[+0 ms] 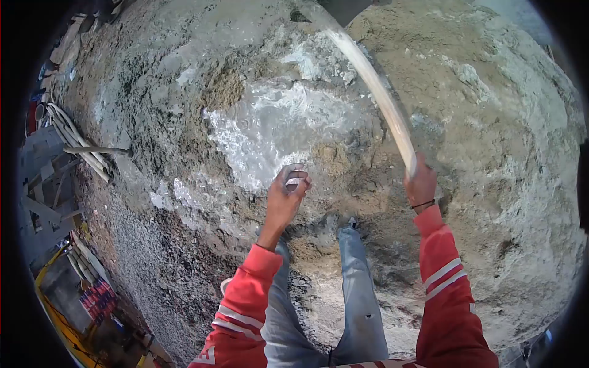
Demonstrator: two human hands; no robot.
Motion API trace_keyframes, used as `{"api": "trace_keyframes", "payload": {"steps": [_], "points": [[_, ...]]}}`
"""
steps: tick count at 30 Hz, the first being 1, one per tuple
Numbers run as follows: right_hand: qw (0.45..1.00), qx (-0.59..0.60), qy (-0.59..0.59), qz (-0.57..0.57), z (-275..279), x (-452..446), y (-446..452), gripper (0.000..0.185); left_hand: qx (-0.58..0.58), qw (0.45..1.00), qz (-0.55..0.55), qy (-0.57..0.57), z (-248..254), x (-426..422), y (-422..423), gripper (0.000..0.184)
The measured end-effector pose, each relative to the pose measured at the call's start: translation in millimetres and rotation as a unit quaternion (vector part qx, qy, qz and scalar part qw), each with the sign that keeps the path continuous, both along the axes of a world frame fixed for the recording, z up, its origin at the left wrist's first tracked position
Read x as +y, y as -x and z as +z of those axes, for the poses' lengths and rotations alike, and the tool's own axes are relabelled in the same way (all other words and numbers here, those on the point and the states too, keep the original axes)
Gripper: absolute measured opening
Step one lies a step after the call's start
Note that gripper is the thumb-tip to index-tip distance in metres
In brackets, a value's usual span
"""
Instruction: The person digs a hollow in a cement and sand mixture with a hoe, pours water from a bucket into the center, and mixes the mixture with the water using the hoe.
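Observation:
My right hand (421, 183) is wrapped round the lower end of a long, pale wooden tool handle (383, 98). The handle runs up and away to the top of the view, where the grey tool head (356, 9) is only partly visible and its kind is unclear. My left hand (288, 191) hangs over the ground with its fingers loosely curved and a gap between thumb and fingers; nothing shows in it. Beyond it lies a whitish, wet-looking puddle (264, 135) in a patch of sandy, grey mix.
My feet stand on rough sandy ground (319, 251). Dark gravel (159, 276) spreads to the lower left. Farther left lie several pale poles (76, 138), a thin stick (98, 149), grey blocks (46, 153) and a yellow bar (55, 313).

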State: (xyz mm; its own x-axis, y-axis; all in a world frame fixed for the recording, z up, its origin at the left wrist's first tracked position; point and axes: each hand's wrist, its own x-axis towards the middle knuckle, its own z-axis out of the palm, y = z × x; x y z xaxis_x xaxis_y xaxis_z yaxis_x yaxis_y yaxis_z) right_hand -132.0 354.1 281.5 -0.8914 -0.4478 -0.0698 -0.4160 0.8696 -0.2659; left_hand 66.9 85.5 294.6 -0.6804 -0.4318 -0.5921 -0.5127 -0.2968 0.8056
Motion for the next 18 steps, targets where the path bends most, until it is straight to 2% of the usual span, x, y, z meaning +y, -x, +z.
{"api": "trace_keyframes", "payload": {"steps": [3, 5, 6, 7, 8, 10, 11, 12, 13, 14, 16, 17, 18], "points": [[0.982, -0.052, -0.156, -0.095, -32, 147, 8, 0.054, -0.094, 0.994, -0.056, 0.017, -67, 83, -95, 0.035], [0.956, -0.139, -0.192, -0.173, -49, 243, -33, 0.056, -0.142, 0.989, -0.031, -0.036, -47, 118, -127, 0.033], [0.915, -0.205, -0.258, -0.232, -70, 293, -48, 0.053, -0.153, 0.987, -0.022, -0.048, -42, 134, -146, 0.032], [0.905, -0.199, -0.287, -0.242, -71, 311, -56, 0.049, -0.159, 0.985, -0.014, -0.062, -41, 141, -157, 0.032], [0.919, -0.178, -0.274, -0.218, -60, 304, -50, 0.042, -0.159, 0.986, 0.005, -0.053, -36, 138, -160, 0.032], [0.950, -0.168, -0.226, -0.136, -77, 328, -11, 0.026, -0.144, 0.983, 0.029, -0.112, -21, 131, -170, 0.030], [0.915, -0.290, -0.159, -0.230, -62, 299, 8, 0.018, -0.136, 0.978, 0.049, -0.149, -19, 121, -174, 0.031], [0.852, -0.402, -0.093, -0.323, -36, 267, 35, 0.012, -0.137, 0.977, 0.066, -0.149, -27, 114, -179, 0.031], [0.789, -0.494, -0.047, -0.361, -20, 243, 56, 0.007, -0.102, 0.964, 0.132, -0.209, -40, 112, -187, 0.032], [0.794, -0.493, -0.054, -0.351, -10, 215, 63, 0.007, -0.062, 0.942, 0.196, -0.266, -50, 106, -190, 0.033], [0.790, -0.495, -0.040, -0.360, 16, 155, 54, 0.006, -0.061, 0.923, 0.214, -0.313, -58, 85, -178, 0.034], [0.772, -0.545, -0.022, -0.326, 34, 129, 49, 0.006, -0.059, 0.917, 0.218, -0.330, -62, 77, -169, 0.034], [0.774, -0.544, -0.029, -0.322, 51, 99, 40, 0.006, -0.037, 0.905, 0.239, -0.351, -75, 75, -162, 0.035]]}}
